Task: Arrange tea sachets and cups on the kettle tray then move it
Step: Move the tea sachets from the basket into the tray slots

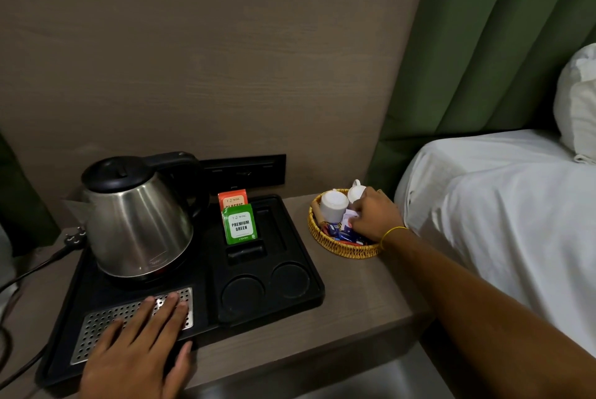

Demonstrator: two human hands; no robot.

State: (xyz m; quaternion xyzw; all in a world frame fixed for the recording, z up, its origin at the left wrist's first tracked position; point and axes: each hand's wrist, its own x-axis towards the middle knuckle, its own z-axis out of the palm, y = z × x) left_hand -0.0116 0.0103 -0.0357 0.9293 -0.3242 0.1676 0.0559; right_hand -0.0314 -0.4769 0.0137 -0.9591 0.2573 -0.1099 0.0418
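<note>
The black kettle tray (300, 256) sat on a brown bedside shelf (361, 298), with the steel kettle (135, 221) on its left half. Two tea sachets already stood upright in the slot behind the cup wells: a green one (239, 224) in front and an orange one (233, 199) just behind it. Both round cup wells (242, 294) were bare. The two white cups (333, 205) lay in a wicker basket (342, 245) to the right of the tray, near it but apart, among more small packets.

The right hand (374, 216) was down in the basket, fingers curled over the packets beside the cups; whether it had pinched one I could not tell, since the fingertips were hidden. The left hand (138, 334) lay flat and spread on the tray's perforated metal grille (96, 331), holding nothing, seemingly steadying the tray.

I judged the sachet stage half done, the cups not yet begun. The next move would call for lifting a packet clear of the cups and seating it upright in a free slot.

A cord (29, 269) and plug trailed off to the left. Behind was a wood-grain wall panel (209, 60) with a dark socket plate (245, 171), a green curtain (483, 44), and a bed in white sheets (500, 192) with a pillow (577, 102).
</note>
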